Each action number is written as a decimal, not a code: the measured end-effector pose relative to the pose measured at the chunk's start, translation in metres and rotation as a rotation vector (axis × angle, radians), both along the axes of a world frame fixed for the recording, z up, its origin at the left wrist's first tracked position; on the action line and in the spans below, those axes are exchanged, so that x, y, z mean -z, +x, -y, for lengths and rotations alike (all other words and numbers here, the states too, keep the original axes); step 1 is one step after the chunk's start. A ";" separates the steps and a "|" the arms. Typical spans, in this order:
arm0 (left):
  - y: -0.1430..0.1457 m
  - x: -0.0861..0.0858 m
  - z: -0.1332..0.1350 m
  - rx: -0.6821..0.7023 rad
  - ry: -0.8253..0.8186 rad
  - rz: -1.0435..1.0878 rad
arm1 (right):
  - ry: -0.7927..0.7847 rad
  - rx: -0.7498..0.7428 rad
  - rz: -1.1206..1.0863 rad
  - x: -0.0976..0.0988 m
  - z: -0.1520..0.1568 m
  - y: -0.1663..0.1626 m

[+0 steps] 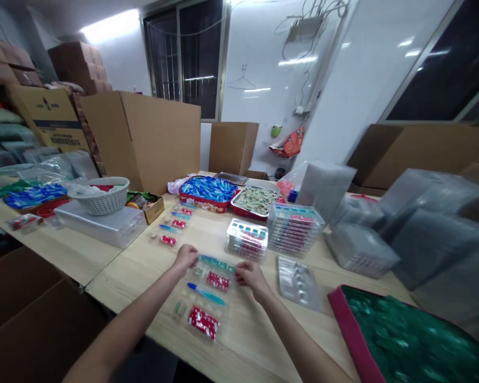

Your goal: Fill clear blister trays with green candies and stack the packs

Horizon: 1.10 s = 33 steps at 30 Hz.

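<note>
A clear plastic blister tray lies on the wooden table in front of me. It holds a blue pen, red patterned packets and small teal pieces. My left hand rests on its far left edge with the fingers curled. My right hand sits at its far right edge, fingers bent over the tray's rim. Both hands touch the tray; what the fingertips pinch is hidden.
Filled trays are stacked behind, with a taller stack. An empty blister tray lies right. A red tin of blue pens, a tin of small pieces, a white basket, cardboard boxes, a green-filled tray.
</note>
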<state>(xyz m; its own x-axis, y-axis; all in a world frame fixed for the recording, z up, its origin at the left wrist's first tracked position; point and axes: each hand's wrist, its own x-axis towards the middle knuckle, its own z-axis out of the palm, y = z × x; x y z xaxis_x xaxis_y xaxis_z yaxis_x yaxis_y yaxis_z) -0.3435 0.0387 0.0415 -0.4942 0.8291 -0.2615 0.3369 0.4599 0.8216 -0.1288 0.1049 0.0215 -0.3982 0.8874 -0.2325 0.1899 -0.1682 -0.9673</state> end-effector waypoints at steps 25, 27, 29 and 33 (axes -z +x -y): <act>-0.009 0.021 -0.010 -0.023 0.164 -0.270 | 0.512 0.123 0.250 0.011 0.012 -0.007; -0.012 0.009 -0.017 -0.031 0.255 -0.203 | 0.560 0.179 0.102 0.001 0.006 -0.006; -0.011 -0.006 -0.032 -0.029 0.333 -0.141 | 0.575 0.217 -0.011 -0.011 -0.008 -0.002; 0.006 -0.039 -0.085 -0.002 0.424 -0.035 | 0.540 0.302 -0.032 -0.036 -0.055 0.015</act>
<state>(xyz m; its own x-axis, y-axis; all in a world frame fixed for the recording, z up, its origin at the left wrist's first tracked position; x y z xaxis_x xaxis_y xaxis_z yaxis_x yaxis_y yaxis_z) -0.3373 0.1241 0.0804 -0.4987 0.8586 0.1192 0.3677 0.0850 0.9261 -0.1137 0.1604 0.0578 -0.1105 0.9509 0.2892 0.1795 0.3053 -0.9352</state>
